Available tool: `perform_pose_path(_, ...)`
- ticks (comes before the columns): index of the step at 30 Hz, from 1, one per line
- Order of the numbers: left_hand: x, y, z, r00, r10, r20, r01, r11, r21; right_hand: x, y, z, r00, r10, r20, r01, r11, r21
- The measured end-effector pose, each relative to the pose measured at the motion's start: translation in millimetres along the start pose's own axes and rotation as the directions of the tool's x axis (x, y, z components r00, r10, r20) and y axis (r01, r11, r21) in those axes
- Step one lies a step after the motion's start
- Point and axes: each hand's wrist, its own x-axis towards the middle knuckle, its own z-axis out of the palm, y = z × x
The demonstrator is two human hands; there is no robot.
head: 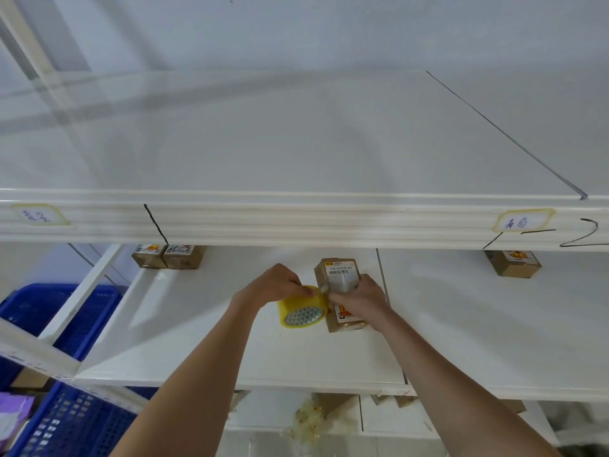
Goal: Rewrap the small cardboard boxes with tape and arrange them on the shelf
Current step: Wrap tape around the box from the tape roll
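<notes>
Both hands work over the white shelf (197, 324), close together, fingertips nearly meeting.

Left hand (276, 285): closed on the top rim of the tape roll (301, 311), yellow, its open core facing the camera. The roll hangs just under and slightly right of this hand, touching the box's left side.

Right hand (357, 300): clamped around the middle of the box (339, 285), a small brown cardboard one, glossy with clear tape. The box sticks out both ways from the hand: its far end, with a white barcode label, beyond the knuckles; its near end, with an orange mark, below the wrist. Cannot tell whether the near end rests on the shelf or is lifted off it.

A short clear strip of tape seems to run from roll to box between the two thumbs; blurred, not certain.

Beyond the left hand, far back on the same shelf: two boxes (168, 257) side by side, touching, half hidden under the upper shelf edge (296, 222). Well to the right of the right hand, also at the back: another box (512, 263).

Left of the left arm, lower down: blue crates (49, 311).
</notes>
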Motion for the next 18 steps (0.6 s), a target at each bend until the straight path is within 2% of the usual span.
perform_pose_path(5, -5, -10, 1, 0.990, -0.079, -0.114, 0.102, 0.970, 0.220, 3, -1, -6, 0.999, 0.021, 0.045, -0.024, 0.996, 0.081)
perform_pose_path(9, -7, -9, 1, 0.990, -0.132, -0.050, 0.139, 0.968, 0.207, 2, -4, -5, 0.995, -0.009, 0.104, -0.006, 0.988, 0.151)
perform_pose_path(15, -6, -2, -1, 0.992, -0.123, 0.010, 0.118, 0.968, 0.221, 0, -5, -7, 0.980, -0.029, 0.196, -0.023, 0.965, 0.260)
perform_pose_path(18, -6, -1, -4, 0.994, -0.094, 0.047, 0.089, 0.992, 0.086, 4, 0, -12, 0.960, -0.042, 0.275, -0.080, 0.905, 0.417)
